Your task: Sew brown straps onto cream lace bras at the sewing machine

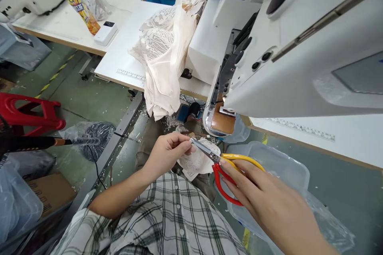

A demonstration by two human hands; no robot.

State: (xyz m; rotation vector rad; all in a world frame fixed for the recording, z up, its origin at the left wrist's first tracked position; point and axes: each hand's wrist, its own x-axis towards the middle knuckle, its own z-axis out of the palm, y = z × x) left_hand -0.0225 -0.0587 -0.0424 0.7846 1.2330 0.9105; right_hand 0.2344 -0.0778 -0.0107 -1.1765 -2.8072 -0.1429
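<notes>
My right hand [248, 183] grips a pair of scissors [209, 152] by their handles, one yellow and one red. The blades point left and their tips reach the fingertips of my left hand [170, 149]. That hand is closed in a pinch at the edge of a pale lace garment piece [199, 159] lying over my lap. Whatever small part sits between its fingertips is too hidden to make out apart from the fabric. A stack of cream lace garments [163, 55] hangs over the table edge in front of me.
A large white sewing machine [299, 59] stands at the right, its arm near my right hand. Below it are clear plastic bins [287, 163]. On the white table [125, 51] lie a yellow bottle [77, 4] and a white device [105, 33]. A red stool [32, 113] stands left.
</notes>
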